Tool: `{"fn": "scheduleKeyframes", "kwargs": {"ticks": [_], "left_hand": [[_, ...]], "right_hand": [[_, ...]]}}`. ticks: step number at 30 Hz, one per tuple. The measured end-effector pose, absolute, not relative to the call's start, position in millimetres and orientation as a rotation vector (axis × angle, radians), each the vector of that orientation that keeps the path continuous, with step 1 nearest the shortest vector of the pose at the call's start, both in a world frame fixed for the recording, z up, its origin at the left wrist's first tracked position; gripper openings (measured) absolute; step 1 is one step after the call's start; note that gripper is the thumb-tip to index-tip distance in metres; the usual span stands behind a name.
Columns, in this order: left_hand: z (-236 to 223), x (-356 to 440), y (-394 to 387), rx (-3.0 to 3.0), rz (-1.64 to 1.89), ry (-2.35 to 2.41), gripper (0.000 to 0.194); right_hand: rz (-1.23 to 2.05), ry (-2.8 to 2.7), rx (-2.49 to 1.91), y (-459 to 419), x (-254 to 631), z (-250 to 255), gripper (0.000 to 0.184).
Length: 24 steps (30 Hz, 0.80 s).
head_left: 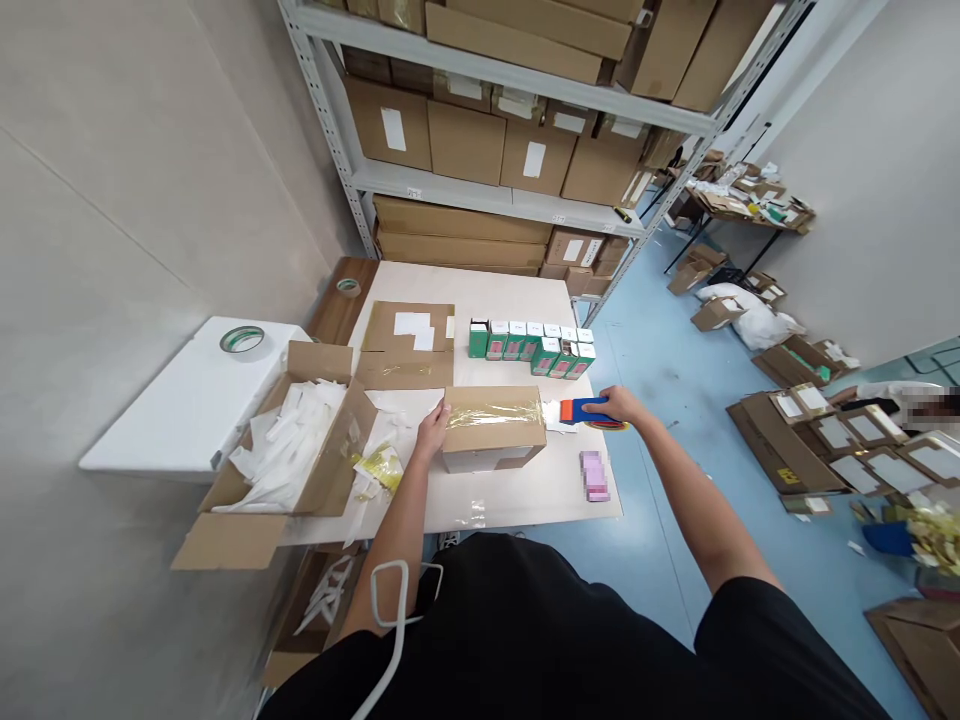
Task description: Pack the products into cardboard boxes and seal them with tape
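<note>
A closed cardboard box (493,430) with shiny clear tape along its top stands near the front of the pale table (450,508). My left hand (433,432) holds the box at its left end, fingers against the side. Off the box's right end, my right hand (619,403) is closed around the handle of a blue and orange tape dispenser (581,411). The dispenser's orange front points at the box, close to its right edge. White paper partly shows beneath the dispenser. Whether tape runs between dispenser and box is unclear.
Several green and white small boxes (546,352) stand behind on the right. A flattened carton (409,372) lies back left. An open carton (360,430) of white paper stands left, beside a tape roll (242,340). Pink banknote-like slips (594,476) lie front right. Shelving (450,183) rises behind.
</note>
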<state>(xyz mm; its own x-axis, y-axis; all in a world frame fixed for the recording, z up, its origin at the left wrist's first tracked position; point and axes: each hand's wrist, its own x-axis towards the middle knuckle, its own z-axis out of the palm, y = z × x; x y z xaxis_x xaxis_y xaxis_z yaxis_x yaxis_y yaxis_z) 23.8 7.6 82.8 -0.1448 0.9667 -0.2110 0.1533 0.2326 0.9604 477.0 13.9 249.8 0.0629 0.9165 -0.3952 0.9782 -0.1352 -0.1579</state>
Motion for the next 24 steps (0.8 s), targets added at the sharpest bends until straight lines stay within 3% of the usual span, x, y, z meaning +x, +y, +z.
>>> {"fn": "scheduleKeyframes", "kwargs": {"ticks": [20,24], "left_hand": [[91.9,22.3,5.5,1.154,0.976,1.553,0.056],[89.6,21.5,6.9,1.138,0.977,1.566,0.057]], "right_hand": [[-0.615,1.777,2.305,-5.6,439.2,201.7,0.057],[-0.544,1.752,2.297,-13.9,428.0,183.7,0.050]]}}
